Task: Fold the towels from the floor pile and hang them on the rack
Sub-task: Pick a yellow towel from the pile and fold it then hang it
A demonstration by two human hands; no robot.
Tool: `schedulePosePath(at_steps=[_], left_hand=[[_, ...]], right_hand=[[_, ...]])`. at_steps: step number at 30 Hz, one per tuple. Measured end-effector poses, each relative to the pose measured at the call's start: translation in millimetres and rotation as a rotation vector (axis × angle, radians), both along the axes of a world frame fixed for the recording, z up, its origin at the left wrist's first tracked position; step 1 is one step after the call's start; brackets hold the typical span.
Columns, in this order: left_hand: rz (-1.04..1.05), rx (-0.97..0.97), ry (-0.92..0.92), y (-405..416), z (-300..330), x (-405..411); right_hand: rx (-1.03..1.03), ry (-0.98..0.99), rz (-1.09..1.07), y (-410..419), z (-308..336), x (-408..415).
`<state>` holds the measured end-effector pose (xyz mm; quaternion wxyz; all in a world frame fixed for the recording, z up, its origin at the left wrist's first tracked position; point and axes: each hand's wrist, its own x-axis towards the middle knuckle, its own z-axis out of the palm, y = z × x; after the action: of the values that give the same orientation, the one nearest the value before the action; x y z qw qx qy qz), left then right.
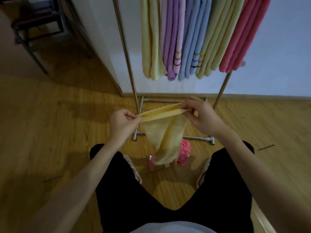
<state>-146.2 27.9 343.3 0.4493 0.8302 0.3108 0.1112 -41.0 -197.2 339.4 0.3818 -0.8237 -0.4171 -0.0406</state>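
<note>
DONE: rack [127, 64] nearly full | GRIP: your left hand [123, 122] and right hand [200, 115] pinch yellow towel [164, 132] edge taut | LEFT: fold, hang; pink towel [184, 153] below grip.

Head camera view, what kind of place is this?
Probably a room in a home: wooden floor, a metal rack of hung towels by a white wall, and dark chair legs in the corner.

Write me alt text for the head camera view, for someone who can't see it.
A person's left hand and right hand pinch the top edge of a yellow towel, stretched between them above a pink towel on the wood floor. Ahead, a metal rack holds folded yellow, purple, blue and pink towels.
</note>
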Motion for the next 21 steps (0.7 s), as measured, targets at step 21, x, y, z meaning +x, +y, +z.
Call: schedulePosePath(at_steps=[21], left_hand=[[-0.363,0.463,-0.353,-15.7,104.0,47.6]], right_hand=[[0.24,0.069,-0.146,-56.4,60.0,30.1]])
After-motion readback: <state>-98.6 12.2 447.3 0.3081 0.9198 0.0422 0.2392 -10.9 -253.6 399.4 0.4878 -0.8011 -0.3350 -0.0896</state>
